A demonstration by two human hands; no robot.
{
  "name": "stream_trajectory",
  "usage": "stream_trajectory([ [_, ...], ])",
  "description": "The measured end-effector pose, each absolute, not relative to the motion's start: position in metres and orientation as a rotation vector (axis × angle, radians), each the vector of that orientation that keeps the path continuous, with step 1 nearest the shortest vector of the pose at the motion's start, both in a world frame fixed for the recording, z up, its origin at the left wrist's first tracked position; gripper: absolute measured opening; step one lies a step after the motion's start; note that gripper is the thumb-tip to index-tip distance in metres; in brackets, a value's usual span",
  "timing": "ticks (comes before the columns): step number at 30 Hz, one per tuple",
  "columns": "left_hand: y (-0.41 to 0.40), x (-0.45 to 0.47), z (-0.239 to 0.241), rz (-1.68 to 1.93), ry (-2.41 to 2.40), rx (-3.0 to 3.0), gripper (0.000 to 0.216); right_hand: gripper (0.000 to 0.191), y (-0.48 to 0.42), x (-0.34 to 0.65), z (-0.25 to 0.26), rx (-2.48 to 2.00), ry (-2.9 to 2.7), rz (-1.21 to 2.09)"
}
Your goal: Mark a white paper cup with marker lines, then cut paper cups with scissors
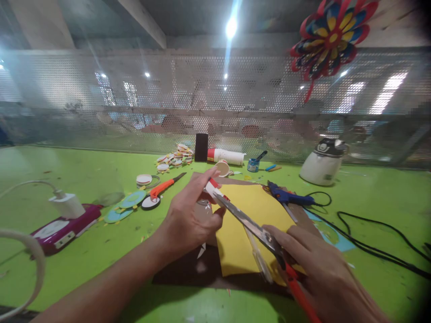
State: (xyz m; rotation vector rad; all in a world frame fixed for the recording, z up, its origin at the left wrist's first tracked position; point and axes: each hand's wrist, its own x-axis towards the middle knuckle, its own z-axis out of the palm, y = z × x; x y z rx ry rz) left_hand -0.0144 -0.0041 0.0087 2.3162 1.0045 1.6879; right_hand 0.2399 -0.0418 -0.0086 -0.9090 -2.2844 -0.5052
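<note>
My left hand (193,215), fingers closed, pinches a small white and red paper piece (213,186), which looks like part of a paper cup. In my right hand (313,264) is a pair of scissors (251,224) with red handles; the blade tips meet the paper piece. Beneath both hands lies a yellow sheet (242,197) on a dark brown board (178,271). White paper scraps (201,251) are on the board. A clear stick-like item (261,262) rests on the yellow sheet, partly under the scissors.
A blue glue gun (289,196) with a black cord lies right, near a white kettle-like container (321,166). Left are an orange craft knife (164,186), light-blue discs (133,198) and a purple power strip (67,229). Stacked paper cups (230,157) and a phone (201,147) stand behind.
</note>
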Motion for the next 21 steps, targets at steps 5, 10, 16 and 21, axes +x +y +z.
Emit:
stream_trajectory([
  [5, -0.0042, -0.0147, 0.0086, 1.682, 1.025, 2.335, 0.068, 0.034, -0.0418, 0.2387, -0.0102, -0.929, -2.277, -0.519],
  [10, -0.0035, -0.0138, 0.0076, 1.699, 1.02, 2.374, 0.068, 0.034, -0.0416, 0.2389, -0.0121, -0.928, -2.279, -0.506],
  [16, -0.0042, -0.0144, 0.0081, 1.686, 1.055, 2.415, 0.069, 0.033, -0.0412, 0.2407, -0.0153, -0.941, -2.304, -0.448],
  [21, -0.0042, -0.0141, 0.0086, 1.691, 1.117, 2.476, 0.069, 0.032, -0.0421, 0.2417, -0.0158, -0.958, -2.303, -0.476],
])
